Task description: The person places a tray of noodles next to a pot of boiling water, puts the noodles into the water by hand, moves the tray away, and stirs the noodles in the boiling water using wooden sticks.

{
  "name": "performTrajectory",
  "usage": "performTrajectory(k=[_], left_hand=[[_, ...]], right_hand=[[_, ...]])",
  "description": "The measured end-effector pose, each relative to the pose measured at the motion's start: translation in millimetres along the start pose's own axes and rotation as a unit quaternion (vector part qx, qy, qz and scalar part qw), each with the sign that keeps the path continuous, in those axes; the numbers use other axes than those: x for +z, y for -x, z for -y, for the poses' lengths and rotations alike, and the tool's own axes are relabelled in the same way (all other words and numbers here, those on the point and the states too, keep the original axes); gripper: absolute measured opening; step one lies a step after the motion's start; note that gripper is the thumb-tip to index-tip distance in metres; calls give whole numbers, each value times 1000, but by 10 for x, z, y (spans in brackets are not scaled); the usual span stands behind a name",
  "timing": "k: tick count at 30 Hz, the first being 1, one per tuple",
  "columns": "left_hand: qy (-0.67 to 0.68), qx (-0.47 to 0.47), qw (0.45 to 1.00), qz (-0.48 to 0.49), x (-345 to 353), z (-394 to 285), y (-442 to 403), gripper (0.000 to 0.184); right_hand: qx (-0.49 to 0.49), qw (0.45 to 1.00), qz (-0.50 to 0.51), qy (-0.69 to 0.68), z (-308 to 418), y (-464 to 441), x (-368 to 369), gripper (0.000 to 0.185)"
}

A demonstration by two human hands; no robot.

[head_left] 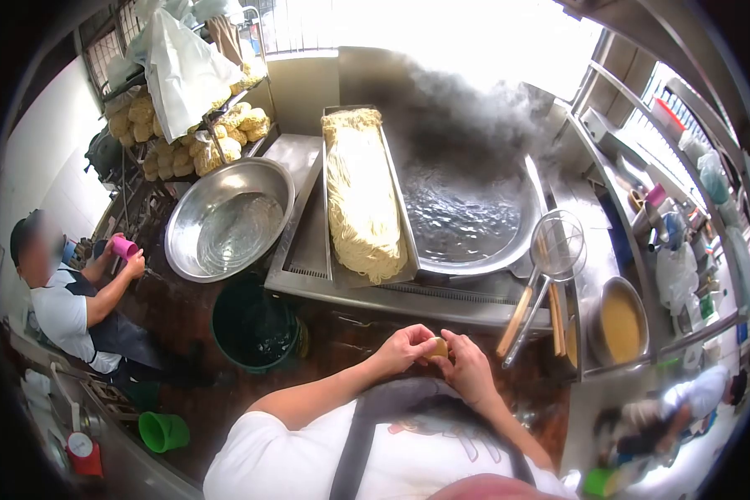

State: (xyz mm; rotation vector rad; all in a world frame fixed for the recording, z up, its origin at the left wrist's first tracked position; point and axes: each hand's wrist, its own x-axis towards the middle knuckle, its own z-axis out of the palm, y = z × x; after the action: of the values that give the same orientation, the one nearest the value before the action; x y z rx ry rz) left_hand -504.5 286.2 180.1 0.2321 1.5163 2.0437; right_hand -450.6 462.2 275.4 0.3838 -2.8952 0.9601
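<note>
we have the steaming pan (466, 267) just beside the tray (401, 200), perhaps so its noodles (360, 200) stay within easy reach, while our left hand (406, 350) and right hand (469, 367), fingertips pinched on a small yellow thing (436, 348) between them, hold it close before us, likely for control.

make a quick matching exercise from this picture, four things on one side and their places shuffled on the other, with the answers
1. noodles
2. pink cup
3. mesh strainer
4. small yellowish item

A. by the steaming pan's right rim
B. between left hand and right hand
C. in the long metal tray
D. held by a co-worker

Pairs: 1-C, 2-D, 3-A, 4-B
</note>
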Motion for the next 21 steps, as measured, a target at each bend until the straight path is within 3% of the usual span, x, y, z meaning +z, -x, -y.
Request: performTrajectory(k=[6,9,15,21], left_hand=[[-10,0,1000,1,-1,-38,19,22],[8,-5,1000,17,-8,20,25,22],[23,-2,999,44,35,13,82,22],[22,12,999,42,35,36,94,24]], right_hand=[[-32,999,-30,0,-60,-15,77,43],[15,1000,0,-17,62,6,9,40],[15,999,5,-43,19,48,53,36],[4,998,-53,-41,95,59,58,28]])
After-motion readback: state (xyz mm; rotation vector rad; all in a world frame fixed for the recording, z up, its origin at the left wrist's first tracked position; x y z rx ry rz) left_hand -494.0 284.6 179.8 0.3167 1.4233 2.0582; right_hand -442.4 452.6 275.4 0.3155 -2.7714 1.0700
